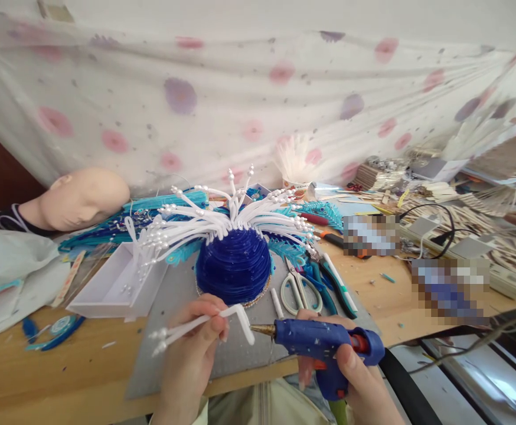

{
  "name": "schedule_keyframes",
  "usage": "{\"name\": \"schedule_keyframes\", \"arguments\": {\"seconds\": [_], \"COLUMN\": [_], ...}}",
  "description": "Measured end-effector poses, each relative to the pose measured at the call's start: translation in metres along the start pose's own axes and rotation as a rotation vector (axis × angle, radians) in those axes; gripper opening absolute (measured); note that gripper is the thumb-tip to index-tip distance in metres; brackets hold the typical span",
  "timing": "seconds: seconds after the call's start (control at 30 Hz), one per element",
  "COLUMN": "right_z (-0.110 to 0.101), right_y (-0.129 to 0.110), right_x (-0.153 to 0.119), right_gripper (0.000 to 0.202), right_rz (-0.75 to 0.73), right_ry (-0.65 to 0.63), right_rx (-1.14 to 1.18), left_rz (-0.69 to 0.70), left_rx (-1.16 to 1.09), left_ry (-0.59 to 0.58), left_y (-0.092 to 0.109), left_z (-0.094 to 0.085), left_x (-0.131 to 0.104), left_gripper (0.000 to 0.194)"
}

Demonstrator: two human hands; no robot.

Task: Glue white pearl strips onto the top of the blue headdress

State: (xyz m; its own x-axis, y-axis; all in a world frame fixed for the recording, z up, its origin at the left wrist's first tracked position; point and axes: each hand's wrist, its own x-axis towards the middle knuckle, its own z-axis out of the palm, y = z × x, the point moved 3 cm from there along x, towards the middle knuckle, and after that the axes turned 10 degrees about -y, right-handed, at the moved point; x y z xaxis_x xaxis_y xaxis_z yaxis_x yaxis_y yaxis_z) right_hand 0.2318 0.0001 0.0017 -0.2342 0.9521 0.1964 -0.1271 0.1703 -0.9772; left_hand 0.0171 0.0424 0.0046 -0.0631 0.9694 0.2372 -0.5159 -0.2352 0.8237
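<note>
Between the fingers of my left hand [202, 330] is a white bead-tipped stem [186, 326], its thick end bent at a sharp angle to the right. My right hand [350, 366] grips a blue hot glue gun [313, 337]. The gun's brass nozzle points left, at or very near the bent end of the stem; I cannot tell whether they touch. Just beyond my hands a deep-blue domed headpiece [234, 265] rests on a grey board [160, 336]. A fan of white stems [271, 223] with pearl beads spreads from the top of the dome.
At left stand a white box [103, 289] holding more stems and a mannequin head [81, 198] on its side. Scissors [301, 289], pliers [337, 283] and a white stick [277, 304] lie right of the dome. Cables and a power strip [501, 283] occupy the right side.
</note>
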Motion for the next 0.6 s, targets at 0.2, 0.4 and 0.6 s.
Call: {"name": "schedule_keyframes", "arguments": {"seconds": [0.2, 0.4, 0.6], "right_z": [0.009, 0.011, 0.000], "right_y": [-0.005, -0.008, 0.008], "right_x": [0.011, 0.010, -0.003], "right_gripper": [0.059, 0.056, 0.059], "right_rz": [0.099, 0.112, 0.143], "right_ry": [0.091, 0.139, 0.131], "right_rx": [0.047, 0.100, 0.111], "left_rz": [-0.010, -0.009, -0.017], "left_rx": [-0.002, -0.026, -0.014], "left_ry": [-0.022, -0.038, 0.032], "left_y": [0.000, -0.003, -0.005], "left_z": [0.002, 0.000, -0.006], "left_x": [0.000, 0.002, 0.001], "left_gripper": [0.022, 0.019, 0.020]}}
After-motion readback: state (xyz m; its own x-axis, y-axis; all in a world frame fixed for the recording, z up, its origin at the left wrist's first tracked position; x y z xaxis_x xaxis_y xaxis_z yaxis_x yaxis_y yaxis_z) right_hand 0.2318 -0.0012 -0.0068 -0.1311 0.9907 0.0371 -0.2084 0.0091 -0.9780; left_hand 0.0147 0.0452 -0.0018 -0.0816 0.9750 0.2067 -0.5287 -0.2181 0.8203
